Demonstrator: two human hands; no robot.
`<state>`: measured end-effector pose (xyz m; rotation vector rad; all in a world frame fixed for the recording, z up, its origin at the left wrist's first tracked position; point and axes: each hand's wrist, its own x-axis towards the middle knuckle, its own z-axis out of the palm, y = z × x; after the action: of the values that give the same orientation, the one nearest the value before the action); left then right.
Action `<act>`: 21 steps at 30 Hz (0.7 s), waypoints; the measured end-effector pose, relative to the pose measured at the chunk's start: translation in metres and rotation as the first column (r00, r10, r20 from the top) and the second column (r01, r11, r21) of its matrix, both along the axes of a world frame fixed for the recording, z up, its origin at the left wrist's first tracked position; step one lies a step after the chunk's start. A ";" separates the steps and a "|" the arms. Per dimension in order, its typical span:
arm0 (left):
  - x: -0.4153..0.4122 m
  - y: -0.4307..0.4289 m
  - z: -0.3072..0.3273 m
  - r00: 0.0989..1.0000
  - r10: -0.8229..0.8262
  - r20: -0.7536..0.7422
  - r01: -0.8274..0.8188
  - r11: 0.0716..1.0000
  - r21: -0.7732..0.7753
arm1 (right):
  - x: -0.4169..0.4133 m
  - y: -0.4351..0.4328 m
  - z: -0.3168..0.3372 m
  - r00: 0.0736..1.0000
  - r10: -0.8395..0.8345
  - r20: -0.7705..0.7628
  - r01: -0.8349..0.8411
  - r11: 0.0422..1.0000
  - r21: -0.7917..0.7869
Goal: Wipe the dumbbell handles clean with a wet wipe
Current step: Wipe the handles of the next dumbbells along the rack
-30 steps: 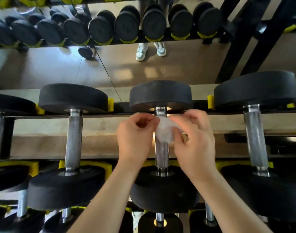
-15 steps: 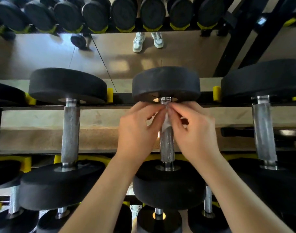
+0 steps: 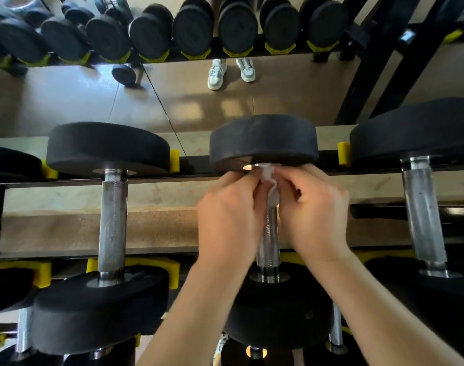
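Dumbbell handle in the middle of the rack lies between both hands, its lower knurled part bare and the wipe now bunched at its far end, just under the far weight. A second ago the wipe sat lower on the bar — it has travelled up. The left hand and right hand pinch the wipe from both sides, fingertips pressed together around the bar. I judge this stroke is near its end; the handles at the left and right seem not wiped yet.
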<state>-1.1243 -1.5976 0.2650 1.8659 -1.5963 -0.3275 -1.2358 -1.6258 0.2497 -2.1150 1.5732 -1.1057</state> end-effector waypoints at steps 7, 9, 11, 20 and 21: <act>0.008 0.002 -0.009 0.984 0.061 -0.168 -0.051 0.997 0.061 | 0.000 0.001 0.007 0.962 -0.202 0.182 0.089 0.866 0.491; 0.003 0.008 -0.007 0.982 0.026 -0.187 -0.009 0.996 0.091 | -0.005 0.013 0.005 0.993 -0.044 -0.110 0.098 0.827 0.554; -0.001 0.017 -0.006 0.969 0.010 -0.246 0.017 0.994 0.108 | -0.006 0.020 0.005 0.967 0.070 -0.246 0.079 0.834 0.546; 0.001 0.025 -0.009 0.918 0.019 -0.396 0.046 0.987 0.153 | 0.005 0.010 0.005 0.988 -0.034 0.151 0.013 0.990 0.141; 0.003 0.025 -0.010 0.911 0.026 -0.411 0.043 0.987 0.157 | 0.005 0.013 0.005 0.996 0.042 0.079 -0.048 0.996 0.076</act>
<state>-1.1211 -1.5724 0.2549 1.7591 -1.3171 -0.8222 -1.2308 -1.6128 0.2543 -2.0230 1.5008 -1.0802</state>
